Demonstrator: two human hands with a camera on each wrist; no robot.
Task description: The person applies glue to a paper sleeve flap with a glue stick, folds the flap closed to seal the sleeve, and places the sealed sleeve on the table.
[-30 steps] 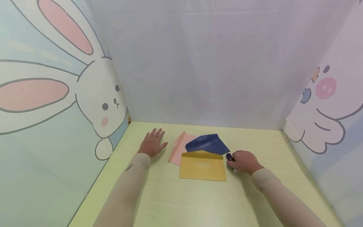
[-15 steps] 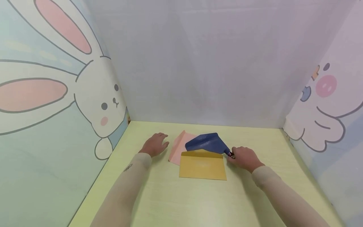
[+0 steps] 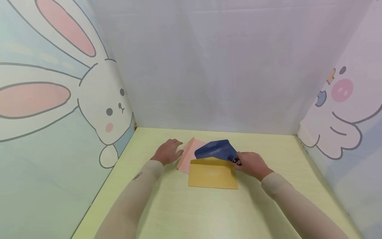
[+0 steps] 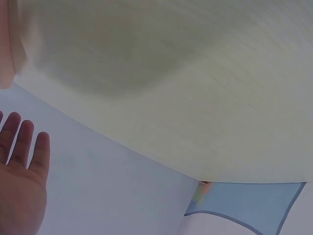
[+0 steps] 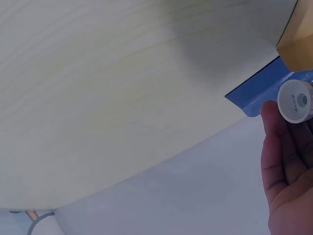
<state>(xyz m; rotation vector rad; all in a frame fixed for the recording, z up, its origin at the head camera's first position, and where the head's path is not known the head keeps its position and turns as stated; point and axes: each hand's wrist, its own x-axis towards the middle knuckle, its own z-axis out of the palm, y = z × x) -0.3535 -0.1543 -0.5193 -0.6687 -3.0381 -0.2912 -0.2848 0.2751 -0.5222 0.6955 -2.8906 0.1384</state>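
Observation:
My right hand [image 3: 251, 164] grips a glue stick [image 3: 234, 160], whose dark end points left over the corner where the blue and yellow envelopes meet. Its round white base [image 5: 295, 101] faces the camera in the right wrist view. Three envelopes overlap: a pink one [image 3: 186, 156] at the left, a dark blue one [image 3: 212, 150] at the back, a yellow one [image 3: 213, 176] in front. Their flaps appear unfolded. Beside the pink envelope's left edge is my left hand [image 3: 167, 152], holding nothing. Its fingers [image 4: 41, 152] look straight in the left wrist view.
A pale yellow table [image 3: 185, 212] bears everything. Behind it stands a plain grey-white wall [image 3: 209, 83]. A rabbit-printed panel [image 3: 101, 103] borders the left side, and a panel with a cartoon animal [image 3: 343, 116] borders the right.
My right hand has lifted the glue stick and carried it left over the envelopes, its dark end swinging toward them. My left hand has moved right, toward the pink envelope, its spread fingers drawing together.

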